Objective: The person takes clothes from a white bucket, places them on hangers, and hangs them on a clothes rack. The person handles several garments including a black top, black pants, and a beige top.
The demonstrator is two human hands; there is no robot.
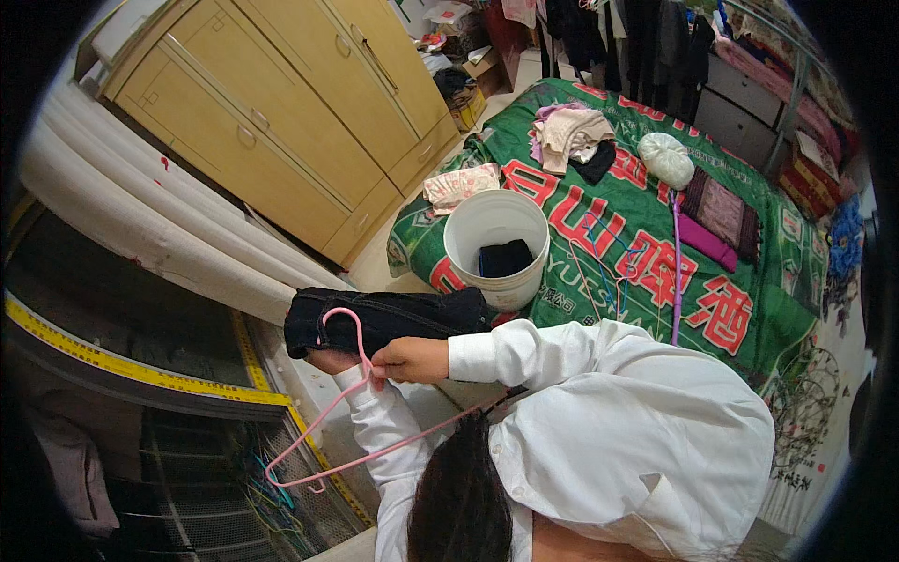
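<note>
My right hand [412, 360] reaches across from the right and is closed on the neck of a pink clothes hanger [316, 426]. The hanger's hook points up in front of a dark pair of folded jeans [403, 313], and its frame hangs below across my left sleeve. My left hand [330, 360] is up against the underside of the jeans and bears them. Its fingers are mostly hidden by the cloth. Just beyond the jeans stands a white bucket [459, 234] with a dark folded cloth [506, 258] inside.
A green cover [599, 201] with red lettering lies over a bed, bearing several hangers [607, 253], a purple pole [677, 272], folded clothes [573, 133] and a white plastic bag [666, 160]. Left are a wooden wardrobe [309, 112], a pale curtain [159, 201] and a window frame [140, 361].
</note>
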